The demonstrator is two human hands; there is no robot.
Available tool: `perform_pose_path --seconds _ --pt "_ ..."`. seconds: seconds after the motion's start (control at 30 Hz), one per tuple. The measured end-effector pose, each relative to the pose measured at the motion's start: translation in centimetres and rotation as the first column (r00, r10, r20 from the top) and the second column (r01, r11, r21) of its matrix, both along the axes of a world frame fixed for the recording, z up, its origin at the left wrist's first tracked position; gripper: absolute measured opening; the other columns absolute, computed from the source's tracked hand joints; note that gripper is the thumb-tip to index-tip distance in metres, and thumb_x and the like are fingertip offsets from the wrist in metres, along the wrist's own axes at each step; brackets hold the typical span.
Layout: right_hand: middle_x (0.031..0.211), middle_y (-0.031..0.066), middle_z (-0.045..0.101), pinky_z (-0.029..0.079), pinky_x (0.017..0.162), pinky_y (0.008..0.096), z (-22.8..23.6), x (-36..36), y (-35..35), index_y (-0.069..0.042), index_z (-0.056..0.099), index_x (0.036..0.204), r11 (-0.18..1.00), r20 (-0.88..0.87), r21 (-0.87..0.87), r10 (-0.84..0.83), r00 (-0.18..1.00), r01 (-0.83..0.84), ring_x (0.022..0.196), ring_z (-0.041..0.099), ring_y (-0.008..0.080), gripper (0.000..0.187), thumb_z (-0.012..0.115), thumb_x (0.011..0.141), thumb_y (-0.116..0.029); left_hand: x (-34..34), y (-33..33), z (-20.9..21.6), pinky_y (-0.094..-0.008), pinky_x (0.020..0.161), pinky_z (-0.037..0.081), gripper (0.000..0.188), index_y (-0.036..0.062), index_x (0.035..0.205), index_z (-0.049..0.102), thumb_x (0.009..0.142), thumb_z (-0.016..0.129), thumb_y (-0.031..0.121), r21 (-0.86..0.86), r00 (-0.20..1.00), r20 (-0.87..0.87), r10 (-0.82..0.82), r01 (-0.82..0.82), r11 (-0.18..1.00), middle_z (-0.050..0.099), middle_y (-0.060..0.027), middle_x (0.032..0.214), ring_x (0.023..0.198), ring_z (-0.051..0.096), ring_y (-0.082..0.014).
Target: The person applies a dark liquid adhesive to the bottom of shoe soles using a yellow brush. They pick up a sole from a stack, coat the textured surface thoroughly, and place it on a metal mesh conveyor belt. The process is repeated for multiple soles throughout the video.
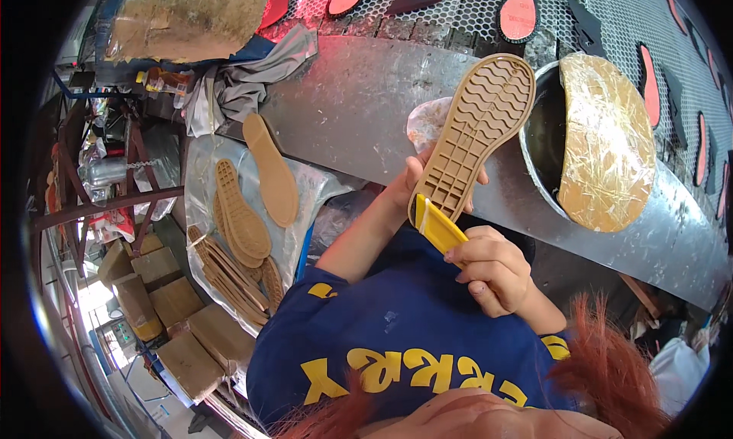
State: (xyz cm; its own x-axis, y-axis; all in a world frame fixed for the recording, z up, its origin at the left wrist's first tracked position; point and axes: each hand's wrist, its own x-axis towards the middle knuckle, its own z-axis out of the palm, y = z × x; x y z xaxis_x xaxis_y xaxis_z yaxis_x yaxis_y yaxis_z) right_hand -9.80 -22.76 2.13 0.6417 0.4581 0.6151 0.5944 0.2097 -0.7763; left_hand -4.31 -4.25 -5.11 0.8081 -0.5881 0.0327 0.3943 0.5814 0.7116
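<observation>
A tan shoe sole [489, 103], its wavy and gridded tread turned up, is held in front of my body over the near edge of the metal table [343, 95]. My left hand [411, 178] is closed around it from behind near the heel, and the sole hides part of those fingers. Between the fingers and thumb of my right hand [492, 271] is a flat yellow plastic tool [441, 227] with a pale edge. That edge meets the sole's heel end; whether it presses on the rim or passes behind I cannot tell.
A metal pot [540, 130], half covered by a yellowish taped board [611, 141], stands at right. Left, several tan soles [279, 179] lie on plastic sheeting near a grey cloth [244, 84]. Beyond, a mesh conveyor [458, 0] carries pink insoles [519, 13] and black pieces. Cardboard boxes [174, 300] sit lower left.
</observation>
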Motion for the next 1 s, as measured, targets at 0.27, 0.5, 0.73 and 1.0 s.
perform_pose_path --seconds 0.27,0.5,0.73,1.0 --pt "0.086 0.0139 0.056 0.044 0.074 0.0421 -0.5 1.7 -0.5 -0.004 0.049 0.073 0.969 -0.198 0.189 0.197 0.960 -0.160 0.073 0.052 0.0294 0.026 0.046 0.094 -0.019 0.1 0.0 -0.3 -0.0286 0.063 0.057 0.107 0.0019 0.133 0.036 0.063 0.049 0.082 0.013 0.999 -0.006 -0.033 0.033 0.999 0.058 -0.0160 0.108 0.077 0.067 -0.0202" --pt "0.080 0.0123 0.055 0.042 0.073 0.0431 -0.6 3.1 -0.3 -0.004 0.049 0.076 0.926 -0.197 0.333 0.252 0.947 -0.178 0.068 0.051 0.0250 0.023 0.049 0.093 -0.019 0.0 -0.1 0.0 -0.0256 0.063 0.054 0.113 -0.0019 0.131 0.037 0.062 0.044 0.087 0.103 0.998 0.047 0.038 -0.043 0.994 0.057 -0.0147 0.107 0.080 0.063 -0.0163" --pt "0.091 0.0140 0.053 0.044 0.073 0.0380 1.2 1.6 -1.6 -0.005 0.047 0.099 0.791 -0.360 0.221 -0.478 0.801 0.571 0.069 0.052 0.0199 0.017 0.056 0.085 0.000 0.0 0.7 -0.3 -0.0336 0.075 0.056 0.100 0.0024 0.136 0.034 0.073 0.046 0.079 -0.037 0.995 0.009 -0.095 0.095 0.995 0.058 -0.0157 0.111 0.089 0.065 -0.0220" --pt "0.093 0.0113 0.059 0.043 0.082 0.0359 1.0 3.3 -4.1 -0.004 0.063 0.098 0.464 0.213 -0.365 -0.802 0.558 0.807 0.089 0.057 0.0271 0.024 0.059 0.078 0.008 0.2 -1.1 0.2 -0.0474 0.099 0.044 0.095 0.0081 0.142 0.025 0.070 0.081 0.034 -0.199 0.969 0.098 0.226 -0.203 0.959 0.047 -0.0094 0.126 0.116 0.053 -0.0299"
